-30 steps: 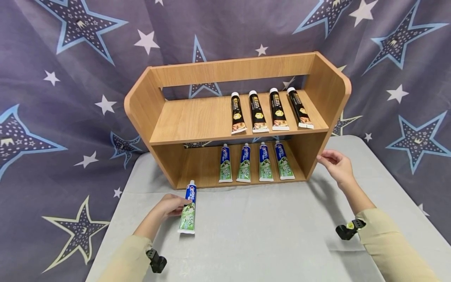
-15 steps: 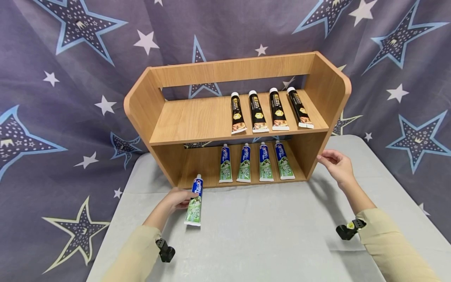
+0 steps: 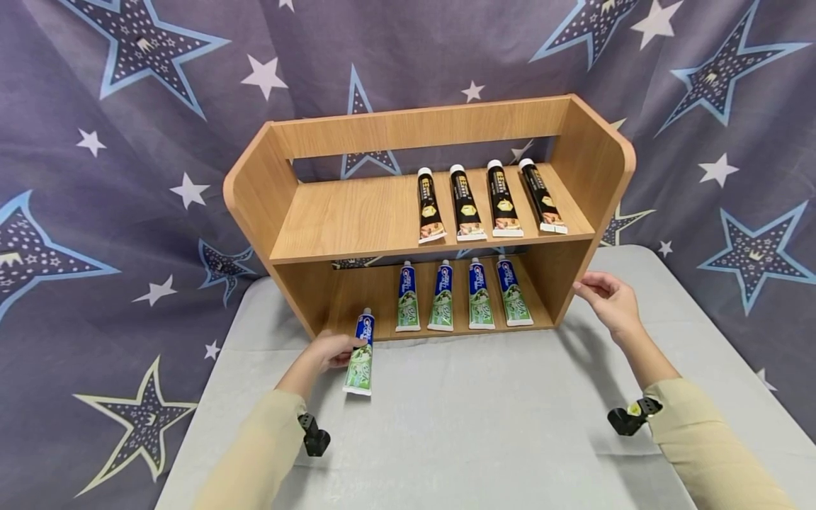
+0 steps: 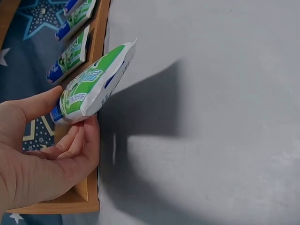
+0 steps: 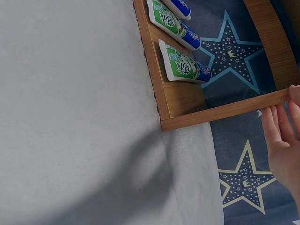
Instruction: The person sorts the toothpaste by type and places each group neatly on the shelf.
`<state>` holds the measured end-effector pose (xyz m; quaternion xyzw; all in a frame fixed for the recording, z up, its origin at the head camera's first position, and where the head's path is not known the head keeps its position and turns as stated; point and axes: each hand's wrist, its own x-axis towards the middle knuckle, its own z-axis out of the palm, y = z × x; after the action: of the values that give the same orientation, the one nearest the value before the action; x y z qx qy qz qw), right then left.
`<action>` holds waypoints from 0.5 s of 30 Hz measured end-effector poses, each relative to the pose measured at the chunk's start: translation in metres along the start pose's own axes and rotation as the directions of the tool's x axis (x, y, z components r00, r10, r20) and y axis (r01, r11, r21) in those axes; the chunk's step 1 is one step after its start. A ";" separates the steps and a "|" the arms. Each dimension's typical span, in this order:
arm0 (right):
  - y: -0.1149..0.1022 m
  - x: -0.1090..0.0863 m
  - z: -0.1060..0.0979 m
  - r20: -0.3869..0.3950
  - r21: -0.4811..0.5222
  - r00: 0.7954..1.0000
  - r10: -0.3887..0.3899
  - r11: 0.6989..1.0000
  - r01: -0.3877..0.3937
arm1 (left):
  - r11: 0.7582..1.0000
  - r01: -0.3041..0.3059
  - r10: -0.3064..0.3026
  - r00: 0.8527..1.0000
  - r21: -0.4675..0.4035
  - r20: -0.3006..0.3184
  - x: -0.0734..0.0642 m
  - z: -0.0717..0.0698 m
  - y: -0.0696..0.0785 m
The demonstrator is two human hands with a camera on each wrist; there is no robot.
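Note:
My left hand [image 3: 333, 349] pinches a green, white and blue toothpaste tube [image 3: 360, 365] from its left side, thumb above and fingers underneath. The tube's cap points at the lower level of a wooden shelf [image 3: 344, 219], just in front of its front edge. In the left wrist view the crimped end of the toothpaste tube [image 4: 93, 86] faces the camera, and its shadow falls on the table. At the shelf's right side panel [image 3: 576, 234], my right hand [image 3: 612, 303] grips the front edge. The right wrist view has that panel [image 5: 225, 111] between thumb and fingers.
Several matching toothpaste tubes [image 3: 442, 301] lie in a row on the lower level, towards the right. Above them, several black toothpaste tubes [image 3: 465, 205] lie on the upper level. A grey-white cloth [image 3: 472, 418] covers the table. Behind hangs a star-patterned curtain [image 3: 159, 297].
My left hand has carried the toothpaste tube forward and to the right, up to the shelf's lower front edge. The right hand has stayed at the side panel.

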<state>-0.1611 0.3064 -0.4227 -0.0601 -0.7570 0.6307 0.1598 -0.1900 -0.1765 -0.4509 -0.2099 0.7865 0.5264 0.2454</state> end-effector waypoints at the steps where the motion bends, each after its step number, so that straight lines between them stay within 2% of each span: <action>1: 0.000 0.000 0.000 0.001 0.004 1.000 0.000 1.000 0.000 | 1.000 0.004 -0.004 1.000 0.006 -0.007 0.001 0.001 0.001; 8: 0.000 0.000 0.000 0.003 0.008 1.000 -0.002 1.000 0.002 | 0.999 0.025 -0.025 1.000 0.035 -0.012 0.009 0.004 0.006; 15: 0.000 0.000 0.000 0.003 0.014 1.000 0.001 1.000 -0.001 | 1.000 0.029 -0.029 1.000 -0.013 0.011 0.015 0.005 0.010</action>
<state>-0.1613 0.3065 -0.4230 -0.0582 -0.7528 0.6362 0.1586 -0.2067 -0.1694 -0.4545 -0.2199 0.7786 0.5292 0.2558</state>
